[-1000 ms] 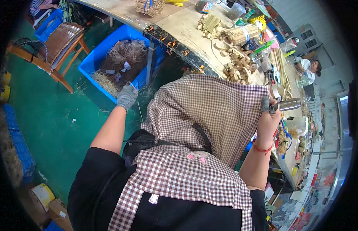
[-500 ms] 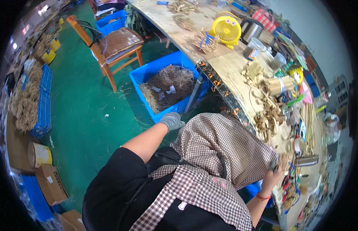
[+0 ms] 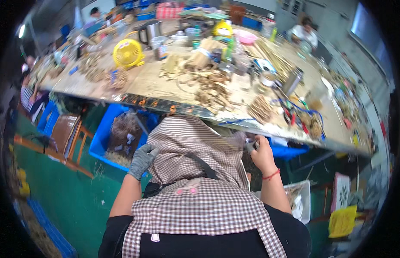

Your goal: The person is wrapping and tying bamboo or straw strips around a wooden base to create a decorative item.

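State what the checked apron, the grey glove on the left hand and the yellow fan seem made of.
Checked apron: matte woven cloth, perhaps cotton; it drapes in soft folds. Grey glove: probably knitted fabric, dull and mottled, fitting snugly. Yellow fan: likely plastic, evenly coloured; blur leaves its gloss unclear.

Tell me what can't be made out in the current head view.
Head view, gingham apron: motion blur hides whether the right hand grips its corner.
Head view, white bin: left side hidden behind the right forearm.
Head view, blue crate: far end hidden under the workbench.
Head view, co-worker in white: hands too small and blurred.
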The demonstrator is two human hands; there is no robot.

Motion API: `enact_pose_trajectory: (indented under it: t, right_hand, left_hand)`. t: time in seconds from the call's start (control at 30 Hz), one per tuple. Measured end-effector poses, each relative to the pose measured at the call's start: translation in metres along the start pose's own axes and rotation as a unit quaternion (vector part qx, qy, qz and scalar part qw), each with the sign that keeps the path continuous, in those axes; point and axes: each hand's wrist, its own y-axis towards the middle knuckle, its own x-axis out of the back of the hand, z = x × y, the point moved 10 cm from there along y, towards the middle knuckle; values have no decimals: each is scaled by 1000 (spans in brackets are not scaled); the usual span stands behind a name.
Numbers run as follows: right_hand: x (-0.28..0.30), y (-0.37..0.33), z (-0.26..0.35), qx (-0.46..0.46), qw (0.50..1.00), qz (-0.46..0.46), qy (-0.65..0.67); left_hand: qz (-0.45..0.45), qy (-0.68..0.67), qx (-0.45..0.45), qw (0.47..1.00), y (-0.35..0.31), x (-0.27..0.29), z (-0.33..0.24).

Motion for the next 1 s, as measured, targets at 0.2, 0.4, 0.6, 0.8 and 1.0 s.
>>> enact_pose_trajectory:
  t: [0.2, 0.4, 0.6, 0.8, 1.0]
  right_hand:
    - [4, -28, -50, -128, 990, 55, 20]
    - [6, -22, -50, -158, 978, 35, 135]
    - [-35, -21, -54, -137, 971, 79, 178]
    - [-51, 12, -26, -93, 939, 119, 310]
    - [-44, 109, 12, -17, 983, 25, 179]
  left_hand:
    - [38, -7, -10, 999, 1, -24, -29]
    - [59, -14, 15, 998, -3, -34, -40]
    - [87, -7, -53, 995, 3, -47, -88]
    - [145, -66, -102, 982, -3, -85, -110]
    - [230, -58, -55, 970, -17, -132, -81]
